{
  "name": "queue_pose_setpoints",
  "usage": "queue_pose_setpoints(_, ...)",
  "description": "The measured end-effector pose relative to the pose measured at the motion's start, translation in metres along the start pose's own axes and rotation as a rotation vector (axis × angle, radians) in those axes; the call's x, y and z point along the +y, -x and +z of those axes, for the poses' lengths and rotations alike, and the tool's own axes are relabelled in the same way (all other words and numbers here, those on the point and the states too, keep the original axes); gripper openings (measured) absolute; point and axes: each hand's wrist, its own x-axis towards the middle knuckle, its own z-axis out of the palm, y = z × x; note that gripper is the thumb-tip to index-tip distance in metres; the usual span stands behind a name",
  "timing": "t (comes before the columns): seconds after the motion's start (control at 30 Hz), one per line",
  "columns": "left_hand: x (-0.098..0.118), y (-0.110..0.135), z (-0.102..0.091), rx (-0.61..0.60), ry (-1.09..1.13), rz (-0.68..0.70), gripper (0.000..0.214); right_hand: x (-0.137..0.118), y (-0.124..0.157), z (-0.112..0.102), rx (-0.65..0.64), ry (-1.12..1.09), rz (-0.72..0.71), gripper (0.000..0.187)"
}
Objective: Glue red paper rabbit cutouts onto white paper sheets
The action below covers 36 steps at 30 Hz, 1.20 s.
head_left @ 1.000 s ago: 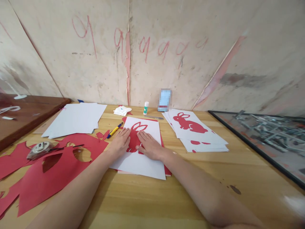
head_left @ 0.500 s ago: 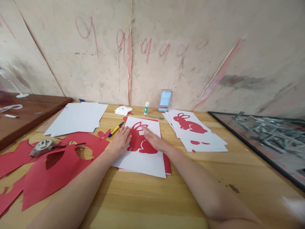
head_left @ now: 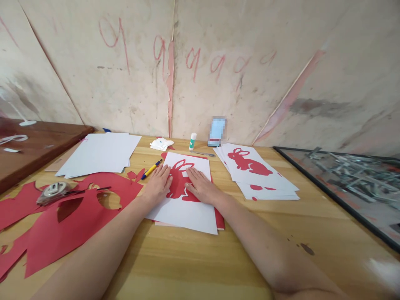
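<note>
A red paper rabbit cutout (head_left: pixel 177 185) lies on a white sheet (head_left: pixel 187 214) in front of me, with red paper (head_left: pixel 220 216) showing beneath the sheet. My left hand (head_left: pixel 158 183) rests flat at the rabbit's left side, fingers stretched out, partly on the white sheet. My right hand (head_left: pixel 201 185) lies flat over the rabbit's body and hides much of it. Neither hand grips anything. Just beyond my left fingers is a yellow and blue pen (head_left: pixel 152 169).
A glue stick (head_left: pixel 192 141), a crumpled tissue (head_left: pixel 161 144) and a propped phone (head_left: pixel 216 131) stand along the wall. White sheets with another red rabbit (head_left: pixel 250 162) lie right. Left are a paper stack (head_left: pixel 100 154), red scraps (head_left: pixel 75 225) and a tape measure (head_left: pixel 54 192).
My right hand has come down from an edge-on pose and now lies palm-down on the rabbit. My left hand has stayed in about the same place.
</note>
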Motion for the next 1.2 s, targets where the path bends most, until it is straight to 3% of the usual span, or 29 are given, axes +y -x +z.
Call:
queue_pose_setpoints(0.27,0.006,0.002,0.003,0.03,-0.048,0.059,0.052,-0.003,0.002,-0.001,-0.005,0.051,0.011,0.083)
queue_pose_setpoints(0.47,0.025,0.009,0.0,-0.099,-0.139,0.214,0.07,-0.008,0.003,-0.007,0.055,0.058,-0.074,0.087)
queue_pose_setpoints(0.7,0.021,0.011,0.008,-0.231,-0.134,0.127,0.074,-0.014,0.004,-0.003,-0.042,0.06,-0.104,0.092)
queue_pose_setpoints(1.1,0.022,0.01,0.007,-0.249,-0.135,0.123,0.077,-0.009,0.003,0.005,-0.048,0.111,-0.122,0.093)
queue_pose_setpoints(1.2,0.02,0.011,0.008,-0.198,-0.152,0.129,0.073,-0.01,0.003,0.005,-0.04,0.109,-0.119,0.095)
